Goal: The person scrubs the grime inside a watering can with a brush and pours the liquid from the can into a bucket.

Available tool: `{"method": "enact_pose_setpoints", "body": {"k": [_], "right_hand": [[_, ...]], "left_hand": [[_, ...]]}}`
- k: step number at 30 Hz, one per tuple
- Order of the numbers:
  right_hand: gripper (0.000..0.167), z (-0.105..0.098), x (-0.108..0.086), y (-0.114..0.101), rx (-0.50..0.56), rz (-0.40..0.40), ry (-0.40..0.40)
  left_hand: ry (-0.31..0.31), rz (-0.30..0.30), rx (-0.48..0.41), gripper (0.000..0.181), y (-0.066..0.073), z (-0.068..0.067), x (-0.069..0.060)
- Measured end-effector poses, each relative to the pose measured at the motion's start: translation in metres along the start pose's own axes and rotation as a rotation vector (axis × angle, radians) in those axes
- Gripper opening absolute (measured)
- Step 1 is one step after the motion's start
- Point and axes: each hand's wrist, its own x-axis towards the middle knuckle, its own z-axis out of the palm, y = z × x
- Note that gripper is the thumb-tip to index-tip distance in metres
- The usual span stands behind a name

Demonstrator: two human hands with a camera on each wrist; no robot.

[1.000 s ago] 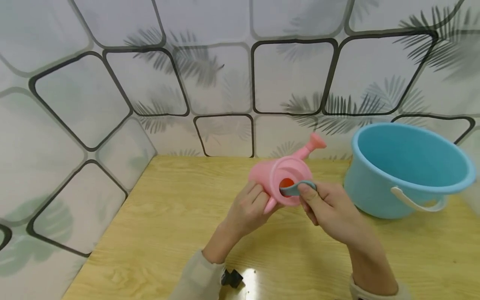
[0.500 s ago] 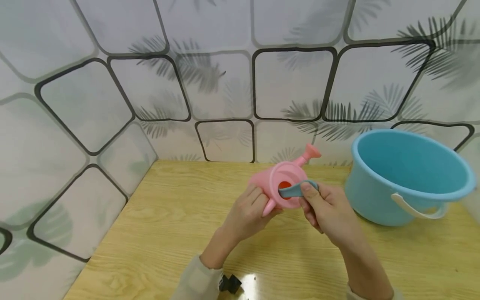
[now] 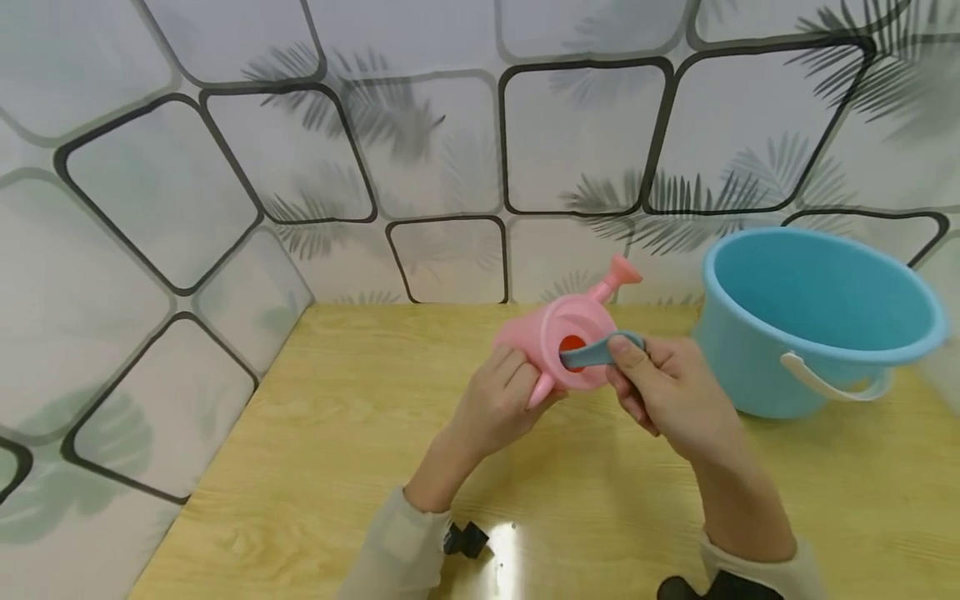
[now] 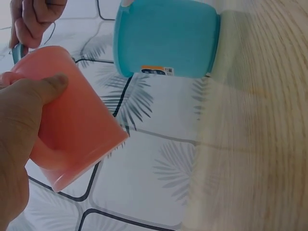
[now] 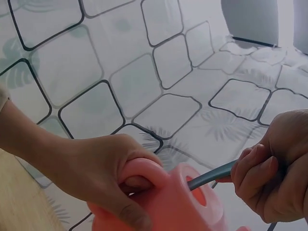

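The person's left hand (image 3: 498,408) is clamped on the curved handle (image 3: 542,390) of a pink plastic watering can (image 3: 553,319), holding it tilted above the pale wood-grain table (image 3: 337,433). The right hand (image 3: 678,396) pinches a slim blue-grey implement (image 3: 588,356) whose far end sits in the can's round mouth (image 3: 572,342) (what that end looks like is hidden).

The likeliest mishap is the implement catching on the rim, should the right hand pull at a slant; a loosened left grip could let the can twist and drop. The blue plastic bucket (image 3: 750,350) stands near the right hand — a wide swing might knock it.

The can's mouth faces the person and rightward; its long axis runs back leftward to the base. The spout (image 3: 603,292) points up and right — the implement lies nearly crosswise.
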Motion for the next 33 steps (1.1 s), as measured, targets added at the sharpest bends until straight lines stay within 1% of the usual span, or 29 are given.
{"method": "enact_pose_setpoints", "body": {"k": [3,6,9,12,15,16,18,21,23,26,28,30,33], "right_hand": [[0.043,-0.003,-0.002,-0.005,-0.001,-0.012,0.039],[0.043,-0.001,-0.002,-0.004,-0.003,0.002,0.026],[0.044,0.000,0.001,-0.003,-0.020,0.008,0.011],[0.044,-0.005,0.001,-0.005,0.014,0.002,0.036],[0.043,-0.010,-0.001,-0.006,0.061,-0.008,0.047],[0.043,-0.010,-0.001,-0.006,0.068,-0.007,0.041],[0.044,-0.006,0.001,-0.004,0.064,-0.001,0.005],[0.045,0.002,0.006,0.001,0.046,0.020,-0.033],[0.045,0.003,0.007,0.001,0.033,0.032,-0.033],[0.047,-0.004,0.005,-0.001,0.039,0.062,0.001],[0.047,-0.008,0.004,-0.002,0.045,0.062,0.014],[0.046,-0.007,0.005,-0.001,0.059,0.065,0.007],[0.045,-0.001,0.008,0.001,0.052,0.042,-0.023]], "left_hand": [[0.006,0.007,-0.005,0.042,-0.002,-0.002,0.002],[0.006,0.018,-0.011,0.043,-0.003,0.000,0.001],[0.001,0.015,-0.005,0.042,-0.003,0.001,0.001],[0.005,0.005,0.000,0.042,-0.004,0.002,0.003],[0.025,0.016,-0.001,0.043,-0.003,0.001,0.004],[0.030,0.022,0.003,0.043,-0.003,0.001,0.005],[0.041,0.032,0.014,0.041,-0.002,0.001,0.005],[0.035,0.035,0.028,0.040,-0.001,0.001,0.004],[0.031,0.034,0.033,0.042,-0.001,0.002,0.004],[0.020,0.032,0.035,0.044,-0.003,0.002,0.003],[0.016,0.027,0.034,0.042,-0.004,0.001,0.002],[0.015,0.028,0.034,0.039,-0.004,0.002,0.001],[0.021,0.033,0.037,0.035,-0.004,0.003,0.000]]}}
